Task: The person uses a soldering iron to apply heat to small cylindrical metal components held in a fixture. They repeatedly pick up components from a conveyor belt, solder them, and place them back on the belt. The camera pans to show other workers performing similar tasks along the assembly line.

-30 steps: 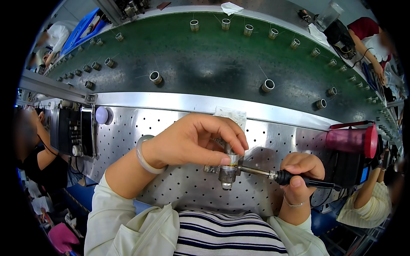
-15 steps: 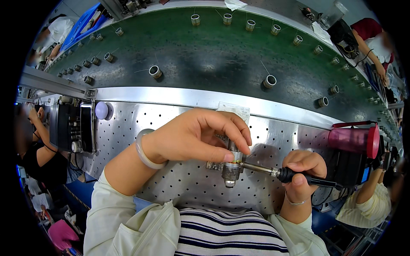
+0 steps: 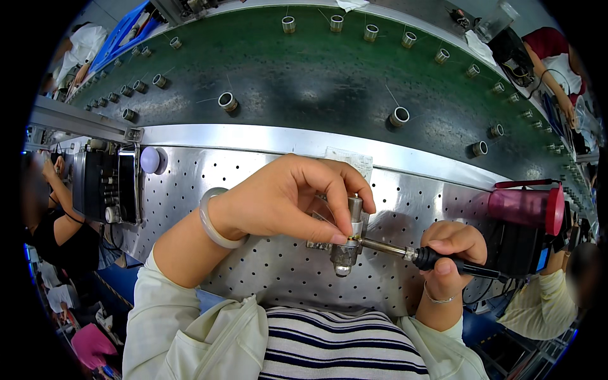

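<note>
My right hand is closed round the black handle of a soldering iron. The iron's metal tip points left and meets the side of a small metal ring on an upright metal holder. My left hand comes in from the left, its thumb and forefinger pinched together close by the iron's tip. A thin wire runs into that pinch; its end at the fingertips is too small to make out. The other left fingers curl behind the holder's post.
A green conveyor belt carries several metal rings with thin wires. The perforated metal bench bears a lilac knob, a black device on the left and a pink cup on the right. Other people sit at both sides.
My left forefinger has come down to meet the thumb by the ring, and more of the holder's post now shows. The soldering iron has stayed nearly in place.
</note>
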Demonstrator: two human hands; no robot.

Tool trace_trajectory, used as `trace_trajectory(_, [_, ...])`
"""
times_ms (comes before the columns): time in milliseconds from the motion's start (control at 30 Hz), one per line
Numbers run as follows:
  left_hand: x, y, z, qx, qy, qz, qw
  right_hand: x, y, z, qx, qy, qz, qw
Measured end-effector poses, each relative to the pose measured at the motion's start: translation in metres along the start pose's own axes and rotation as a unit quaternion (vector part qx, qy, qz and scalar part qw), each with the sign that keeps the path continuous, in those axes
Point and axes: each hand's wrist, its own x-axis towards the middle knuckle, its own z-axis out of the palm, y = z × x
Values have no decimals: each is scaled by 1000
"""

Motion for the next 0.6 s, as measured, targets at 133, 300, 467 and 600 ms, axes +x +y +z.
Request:
trace_trajectory(133, [-1,-2,0,15,-2,19,1000,0,0,0,-3,-4,-7,1000])
trace_trajectory(300, [0,-4,-1,19,-4,26,999,0,2,-2,1,-7,-26,1000])
trace_trajectory(467, [0,-2,1,9,-2,17,1000,0,3,-5,-15,-24,-35,999])
trace_trajectory(600, [0,-2,0,15,-4,18,1000,1,3,-4,-31,-29,-42,998])
